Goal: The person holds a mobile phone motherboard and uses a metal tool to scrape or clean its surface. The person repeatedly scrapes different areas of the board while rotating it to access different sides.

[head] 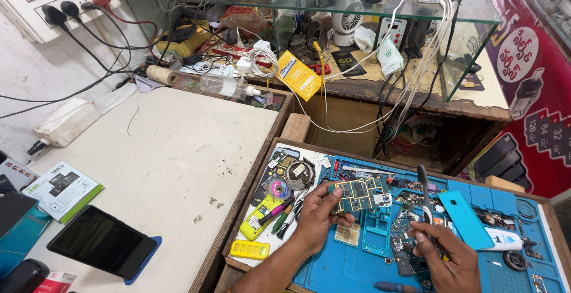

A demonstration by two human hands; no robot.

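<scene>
Left hand (pixel 318 216) pinches the circuit board (pixel 358 194) by its edge, lower centre; right hand (pixel 449 257) grips a screwdriver (pixel 426 201). The board looks light, stiff, fragile: hold edges only.

The left hand (pixel 318 213) grips a green circuit board (pixel 358 194) by its lower left edge, holding it tilted above a blue work mat (pixel 511 269). The right hand (pixel 449 254) is closed round a black-handled tool (pixel 424 195), which points upward, its upper end near the board's right edge. A turquoise phone cover (pixel 466 218) lies just beside the tool on the mat. Screwdrivers (pixel 284 214) and a yellow phone body (pixel 259 220) lie left of the left hand. A dark tablet (pixel 102 241) rests on the white table (pixel 172 150), well apart.
</scene>
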